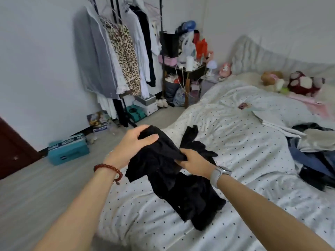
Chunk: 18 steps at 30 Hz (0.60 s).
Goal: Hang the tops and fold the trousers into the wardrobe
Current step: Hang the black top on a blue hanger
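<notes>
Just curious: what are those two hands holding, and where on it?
A black garment: left hand grips its bunched top edge, right hand pinches a fold beside it.

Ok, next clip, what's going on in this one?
A person stands at a bed sorting laundry. Both hands grip one black garment: the left hand holds its upper edge, the right hand pinches it lower down, and the rest trails onto the dotted sheet. More clothes lie piled at the right side of the bed. A clothes rack with hung tops stands by the wall. Nothing from this garment is hung or folded yet.
</notes>
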Tool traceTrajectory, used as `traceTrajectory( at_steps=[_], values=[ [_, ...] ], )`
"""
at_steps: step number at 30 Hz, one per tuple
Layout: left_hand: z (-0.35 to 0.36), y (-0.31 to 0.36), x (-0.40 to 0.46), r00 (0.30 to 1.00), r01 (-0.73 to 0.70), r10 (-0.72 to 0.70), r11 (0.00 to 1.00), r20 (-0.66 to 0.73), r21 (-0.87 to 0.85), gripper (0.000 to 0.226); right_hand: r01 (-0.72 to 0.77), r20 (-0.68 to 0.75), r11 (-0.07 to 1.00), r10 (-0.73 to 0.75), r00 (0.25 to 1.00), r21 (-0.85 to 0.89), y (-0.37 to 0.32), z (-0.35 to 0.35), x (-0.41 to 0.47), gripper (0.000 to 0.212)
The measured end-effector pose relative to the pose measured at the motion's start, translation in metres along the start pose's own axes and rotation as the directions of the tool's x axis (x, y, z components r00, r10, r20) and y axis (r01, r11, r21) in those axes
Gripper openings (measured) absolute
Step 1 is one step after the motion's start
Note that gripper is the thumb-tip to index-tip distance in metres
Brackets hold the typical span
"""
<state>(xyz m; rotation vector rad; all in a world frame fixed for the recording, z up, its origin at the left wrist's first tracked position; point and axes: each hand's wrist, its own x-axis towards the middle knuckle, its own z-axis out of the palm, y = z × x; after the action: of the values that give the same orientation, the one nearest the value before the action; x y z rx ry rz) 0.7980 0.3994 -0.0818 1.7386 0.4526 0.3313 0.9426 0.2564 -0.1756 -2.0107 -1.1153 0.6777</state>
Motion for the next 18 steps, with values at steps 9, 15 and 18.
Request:
traceTrajectory(
  at_steps=[9, 15, 18],
  values=[
    [-0.078, 0.007, -0.173, 0.786, -0.044, 0.101, 0.993, -0.610, 0.108, 0.011, 0.370, -0.043, 0.920, -0.367, 0.929, 0.134, -0.151, 0.057, -0.022, 0.011],
    [-0.067, -0.021, -0.291, 0.779, 0.327, -0.078, 0.897, -0.623, 0.297, 0.042, 0.471, -0.082, 0.831, -0.469, 0.879, 0.296, -0.206, 0.101, -0.090, 0.015],
    [-0.055, -0.034, -0.342, 0.711, 0.449, -0.227, 0.875, -0.665, 0.182, 0.022, 0.450, -0.092, 0.811, -0.450, 0.888, 0.373, -0.206, 0.126, -0.126, 0.016]
  ],
)
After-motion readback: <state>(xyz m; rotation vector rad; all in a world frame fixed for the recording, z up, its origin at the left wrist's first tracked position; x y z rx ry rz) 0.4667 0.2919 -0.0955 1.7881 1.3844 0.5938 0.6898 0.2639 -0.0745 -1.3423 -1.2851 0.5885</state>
